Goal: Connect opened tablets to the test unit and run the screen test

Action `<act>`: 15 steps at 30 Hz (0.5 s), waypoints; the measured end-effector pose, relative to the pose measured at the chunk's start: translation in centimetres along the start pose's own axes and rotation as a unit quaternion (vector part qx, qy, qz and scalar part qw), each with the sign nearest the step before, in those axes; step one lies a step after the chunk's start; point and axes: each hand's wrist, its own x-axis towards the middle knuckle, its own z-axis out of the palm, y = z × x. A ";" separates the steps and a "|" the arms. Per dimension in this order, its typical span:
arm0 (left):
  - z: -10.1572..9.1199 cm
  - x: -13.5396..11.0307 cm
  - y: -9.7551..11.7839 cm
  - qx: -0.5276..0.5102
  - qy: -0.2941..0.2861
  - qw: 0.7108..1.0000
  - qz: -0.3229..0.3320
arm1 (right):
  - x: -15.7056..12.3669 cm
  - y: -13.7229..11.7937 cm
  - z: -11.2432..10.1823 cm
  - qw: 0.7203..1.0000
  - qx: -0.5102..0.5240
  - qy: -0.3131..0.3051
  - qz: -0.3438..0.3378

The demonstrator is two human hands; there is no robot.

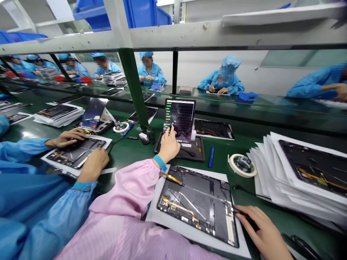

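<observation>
My left hand (170,144) reaches forward with fingers stretched to the lower part of an upright tablet screen (179,121) showing a list with green and red marks. That screen leans above a dark tray (199,150). Before me an opened tablet housing (200,202), with its inner boards and orange flex cables showing, lies on a white sheet (159,213). At the housing's right edge my right hand (256,225) pinches a slim black cable plug (245,213), partly hidden by the fingers. The plug touches the edge; whether it sits inside a port is unclear.
On the right rises a stack of housings between white sheets (273,173). A tape roll (242,165) and a blue pen (211,156) lie nearer. At left, a co-worker's hands (94,162) work on another housing. A green post (134,90) stands beyond a mouse (144,136).
</observation>
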 end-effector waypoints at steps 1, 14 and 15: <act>0.0 0.3 0.2 -0.002 0.000 1.000 0.001 | 0.0 0.0 0.0 1.000 0.000 -0.001 0.000; 0.2 2.7 2.8 0.008 0.003 0.999 0.031 | 0.1 -0.5 -0.3 1.000 -0.021 0.001 -0.013; -0.1 2.0 3.6 0.000 0.001 0.999 0.037 | 0.1 -0.6 -0.2 0.999 -0.040 0.006 -0.028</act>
